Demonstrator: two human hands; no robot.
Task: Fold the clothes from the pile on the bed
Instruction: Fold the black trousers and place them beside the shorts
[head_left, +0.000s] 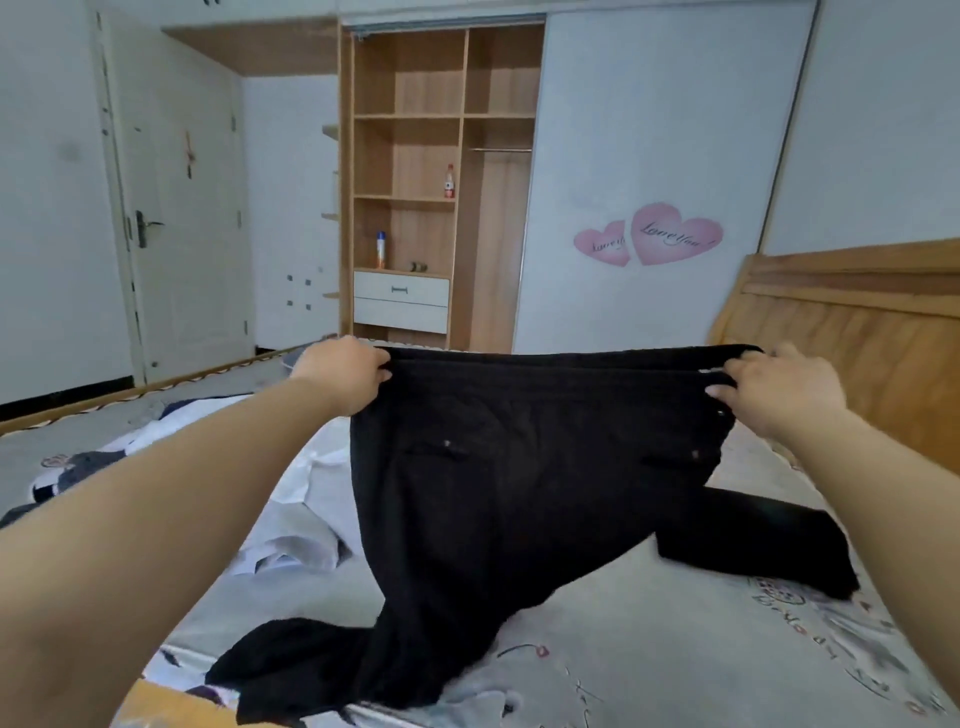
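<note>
Black trousers (519, 467), a matt, soft woven cloth. The bed sheet (649, 649) is smooth printed fabric with a slight sheen. Headboard (857, 332) in glossy varnished wood; wardrobe shelves (410, 156) in matt wood-grain board; door handle (145, 226) dark metal.

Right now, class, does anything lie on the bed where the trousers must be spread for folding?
Partly. Both hands, left and right, grip the black trousers at the waistband. White clothes lie on the bed beside the left leg; right of them the sheet is bare.
</note>
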